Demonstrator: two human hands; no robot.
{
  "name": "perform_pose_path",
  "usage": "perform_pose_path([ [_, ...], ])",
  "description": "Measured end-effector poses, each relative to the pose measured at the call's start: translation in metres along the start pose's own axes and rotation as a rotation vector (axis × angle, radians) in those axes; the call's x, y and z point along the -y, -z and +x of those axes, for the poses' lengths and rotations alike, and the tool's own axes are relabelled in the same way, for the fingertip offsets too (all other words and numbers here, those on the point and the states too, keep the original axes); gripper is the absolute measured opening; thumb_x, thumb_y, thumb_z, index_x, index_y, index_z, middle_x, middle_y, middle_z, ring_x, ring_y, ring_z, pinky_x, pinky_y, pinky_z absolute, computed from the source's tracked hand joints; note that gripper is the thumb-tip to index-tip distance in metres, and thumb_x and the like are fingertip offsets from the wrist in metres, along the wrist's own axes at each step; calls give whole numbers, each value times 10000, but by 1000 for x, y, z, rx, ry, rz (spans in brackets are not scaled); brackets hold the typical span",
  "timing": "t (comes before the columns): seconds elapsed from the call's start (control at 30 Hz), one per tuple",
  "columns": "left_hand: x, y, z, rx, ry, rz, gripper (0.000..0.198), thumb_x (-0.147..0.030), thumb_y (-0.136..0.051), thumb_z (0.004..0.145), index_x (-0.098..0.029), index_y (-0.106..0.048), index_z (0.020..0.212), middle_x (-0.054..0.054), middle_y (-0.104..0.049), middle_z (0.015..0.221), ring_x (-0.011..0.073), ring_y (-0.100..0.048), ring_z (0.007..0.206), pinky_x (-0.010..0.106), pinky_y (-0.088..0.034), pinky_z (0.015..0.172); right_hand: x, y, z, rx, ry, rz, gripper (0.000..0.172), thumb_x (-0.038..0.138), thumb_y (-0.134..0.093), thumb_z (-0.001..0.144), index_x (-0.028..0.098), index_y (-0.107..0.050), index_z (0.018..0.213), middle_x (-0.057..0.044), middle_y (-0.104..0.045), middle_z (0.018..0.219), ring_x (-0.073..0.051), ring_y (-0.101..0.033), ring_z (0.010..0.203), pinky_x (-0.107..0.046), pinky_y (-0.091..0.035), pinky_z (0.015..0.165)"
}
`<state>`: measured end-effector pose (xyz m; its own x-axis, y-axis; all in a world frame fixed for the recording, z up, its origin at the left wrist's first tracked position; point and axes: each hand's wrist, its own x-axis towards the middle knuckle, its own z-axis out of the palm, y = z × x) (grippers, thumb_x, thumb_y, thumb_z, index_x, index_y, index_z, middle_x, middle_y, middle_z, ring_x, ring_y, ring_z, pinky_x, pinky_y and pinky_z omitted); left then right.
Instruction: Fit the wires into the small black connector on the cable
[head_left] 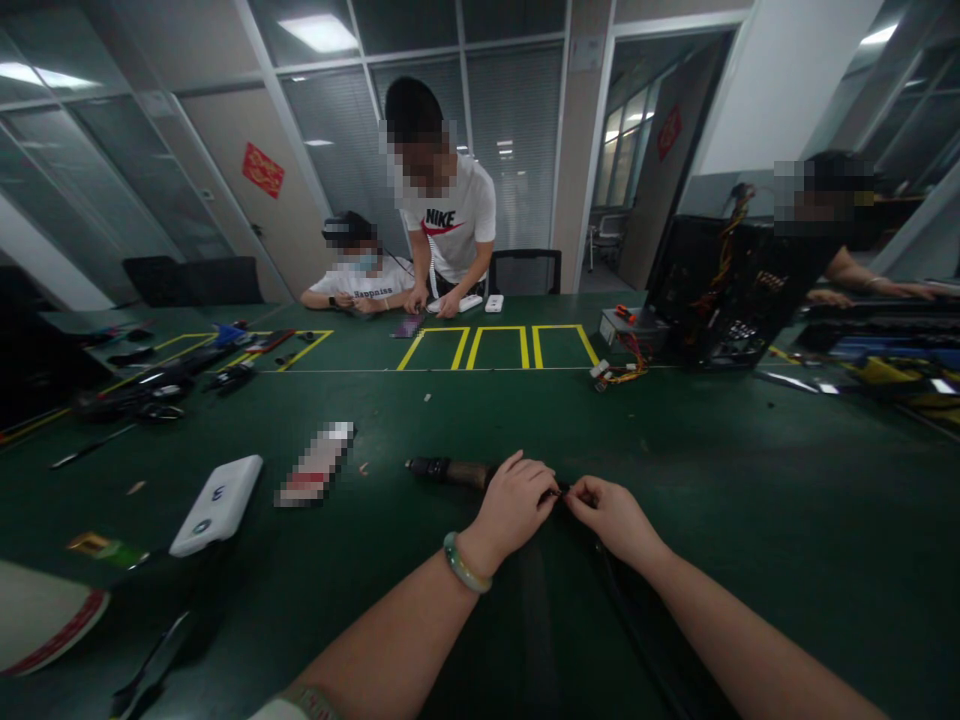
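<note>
A dark green surface (750, 480) fills the foreground, with yellow tape rectangles (499, 345) marked on it at 12 o'clock. Behind it, from 11 to 12 o'clock, run glass partitions (510, 130) with closed blinds. A beige door (225, 200) at 10 o'clock bears a red ornament (263, 169). An open doorway (660, 160) stands at 1 o'clock beside a white wall (787, 90). A black chair (524, 270) sits at 12 o'clock, and a ceiling light panel (321, 32) glows at 11 o'clock.

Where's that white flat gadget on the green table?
Head view, lower left: the white gadget lies on the green table, just left of a blurred-out packet, left of the person's left hand.
</note>
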<state>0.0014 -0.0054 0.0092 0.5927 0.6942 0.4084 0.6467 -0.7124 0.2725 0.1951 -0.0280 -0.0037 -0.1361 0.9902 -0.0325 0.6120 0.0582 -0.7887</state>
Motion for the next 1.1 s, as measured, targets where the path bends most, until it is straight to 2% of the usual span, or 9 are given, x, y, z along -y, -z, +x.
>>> perform_pose_path([
  [0.4,0,1,0,-22,35,-48,109,-199,-646,858,-226,-592,949,0,-655,1063,175,-576,1083,421,-283,1127,3,2,-2,17,-6,-2,189,362,-559,867,217,-674,830,17,-699,740,-151,-637,645,-227,-407,545],
  [0.57,0,2,0,-17,30,-60,118,-190,-654,851,-231,-592,942,-8,-657,1071,171,-574,1085,413,-274,1132,-1,-1,0,-14,14,-10,178,347,-563,858,212,-667,808,20,-680,703,-147,-621,623,-225,-390,536],
  [1.1,0,1,-1,-11,35,-53,97,-197,-638,864,-228,-599,947,-1,-650,1087,170,-574,1090,420,-280,1126,-1,0,-1,7,2,4,207,381,-556,867,216,-677,835,6,-701,745,-160,-656,653,-226,-430,539],
])
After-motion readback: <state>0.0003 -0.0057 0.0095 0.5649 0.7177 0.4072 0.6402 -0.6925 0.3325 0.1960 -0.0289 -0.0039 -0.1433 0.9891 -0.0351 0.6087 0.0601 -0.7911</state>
